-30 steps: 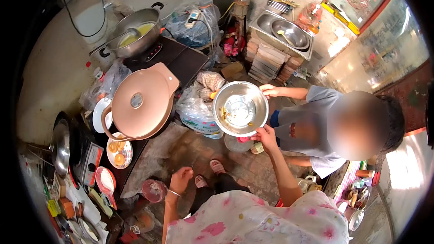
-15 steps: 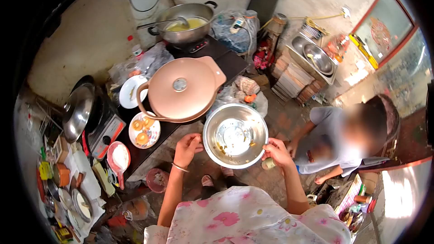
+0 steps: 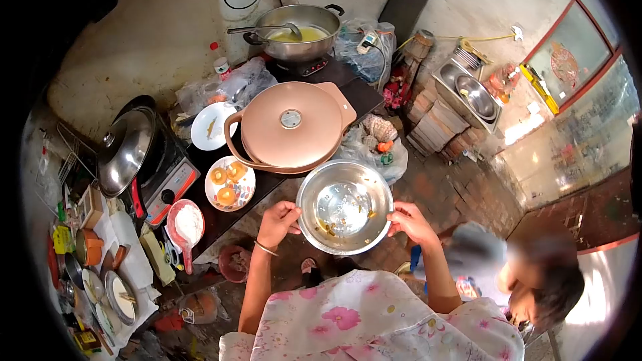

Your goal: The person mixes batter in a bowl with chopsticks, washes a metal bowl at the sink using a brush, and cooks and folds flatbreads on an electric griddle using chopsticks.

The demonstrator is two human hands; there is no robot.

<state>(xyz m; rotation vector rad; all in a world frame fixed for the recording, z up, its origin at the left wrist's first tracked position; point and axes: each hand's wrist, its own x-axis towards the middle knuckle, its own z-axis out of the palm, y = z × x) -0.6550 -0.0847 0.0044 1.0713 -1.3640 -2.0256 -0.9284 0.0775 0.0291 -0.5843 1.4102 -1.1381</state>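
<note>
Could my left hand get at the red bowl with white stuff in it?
Probably yes: the red bowl sits uncovered, its handle pointing your way, and nothing seems to stand between. Your left hand would first have to let go of the steel bowl, though.

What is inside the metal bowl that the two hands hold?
Inside the metal bowl lie small yellowish-brown bits, too small to identify. Nothing covers the opening; the bowl itself hides its underside.
</note>
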